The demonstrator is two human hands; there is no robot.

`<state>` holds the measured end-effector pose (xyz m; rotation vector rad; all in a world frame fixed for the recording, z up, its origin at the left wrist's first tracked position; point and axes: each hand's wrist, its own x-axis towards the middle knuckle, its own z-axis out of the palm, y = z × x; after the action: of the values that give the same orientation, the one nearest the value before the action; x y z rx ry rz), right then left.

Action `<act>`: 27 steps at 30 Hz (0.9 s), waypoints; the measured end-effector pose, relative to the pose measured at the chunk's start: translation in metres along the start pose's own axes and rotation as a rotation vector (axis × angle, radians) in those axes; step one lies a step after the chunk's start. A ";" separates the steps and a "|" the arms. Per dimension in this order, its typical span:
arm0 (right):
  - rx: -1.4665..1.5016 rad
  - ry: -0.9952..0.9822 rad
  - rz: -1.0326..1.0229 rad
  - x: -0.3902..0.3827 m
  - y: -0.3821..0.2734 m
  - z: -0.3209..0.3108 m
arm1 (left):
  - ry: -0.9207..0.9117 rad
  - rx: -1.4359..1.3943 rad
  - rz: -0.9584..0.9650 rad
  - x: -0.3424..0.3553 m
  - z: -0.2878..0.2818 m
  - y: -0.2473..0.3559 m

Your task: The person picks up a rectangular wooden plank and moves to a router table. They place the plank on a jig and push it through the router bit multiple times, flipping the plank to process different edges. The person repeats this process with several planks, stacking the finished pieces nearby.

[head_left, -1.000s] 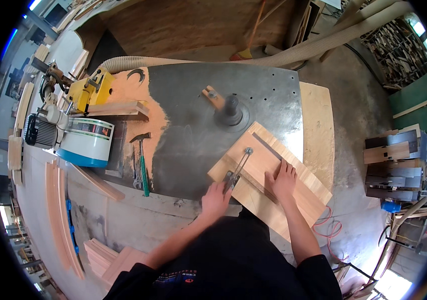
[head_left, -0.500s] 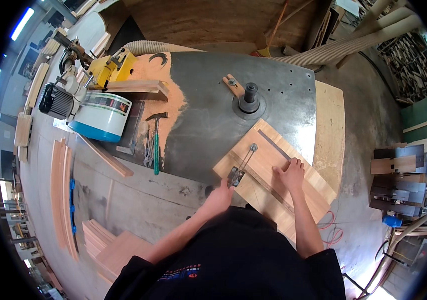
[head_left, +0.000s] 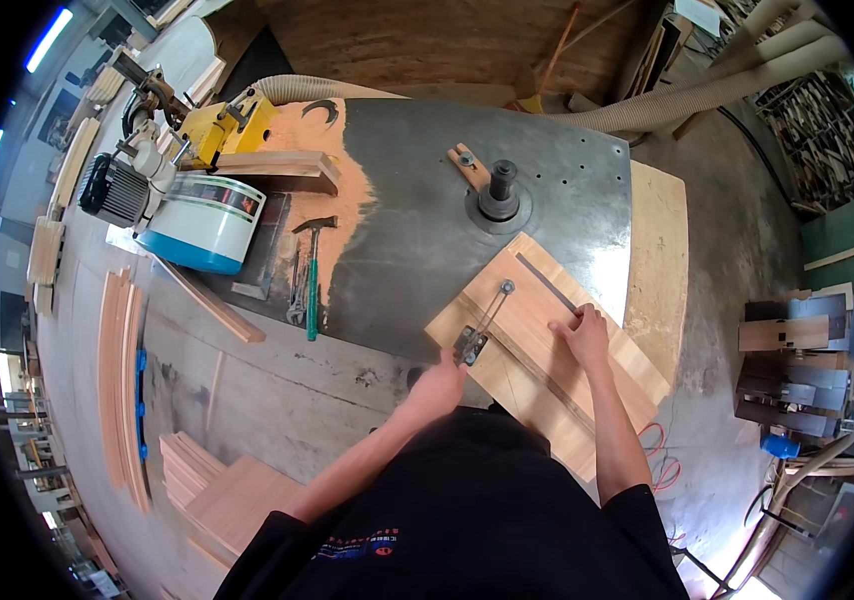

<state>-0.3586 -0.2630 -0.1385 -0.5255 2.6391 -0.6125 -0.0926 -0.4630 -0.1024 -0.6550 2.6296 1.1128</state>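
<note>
A wooden board (head_left: 537, 312) lies on a paler wooden jig (head_left: 642, 355), which rests slantwise over the near right edge of the dark metal machine table (head_left: 407, 200). My left hand (head_left: 434, 385) is closed around the handle end of a metal toggle clamp (head_left: 472, 345); its long arm reaches onto the board. Over the board's far right edge bends my right hand (head_left: 587, 338), thumb on the board and fingers curled at a dark strip (head_left: 547, 282). Just beyond the jig's far corner stands the dark spindle (head_left: 500, 195), with a small wooden piece (head_left: 467, 165) beside it.
A green-handled hammer (head_left: 314, 280) and wrenches (head_left: 297, 290) lie left of the spindle, near orange sawdust (head_left: 337, 180). A motor-driven feeder (head_left: 202, 225) stands far left. Wooden strips (head_left: 122, 390) and stacked boards (head_left: 237, 500) lie at lower left. Ribbed hoses (head_left: 717, 90) run behind.
My right hand has shifted slightly, its fingers now more bent over the board's edge and dark strip. My left hand stays at the clamp. The view has moved slightly.
</note>
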 end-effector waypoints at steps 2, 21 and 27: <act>-0.026 0.033 -0.028 -0.003 -0.002 0.001 | 0.003 -0.014 -0.025 0.000 0.000 0.001; -0.279 0.354 -0.195 -0.041 -0.026 0.042 | 0.116 -0.081 -0.252 0.018 0.007 0.006; -0.247 0.417 -0.203 -0.026 -0.047 0.054 | 0.097 -0.031 -0.233 0.036 -0.014 -0.015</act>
<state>-0.3005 -0.3093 -0.1539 -0.8248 3.1051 -0.4994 -0.1175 -0.4940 -0.1150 -1.0156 2.5352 1.0784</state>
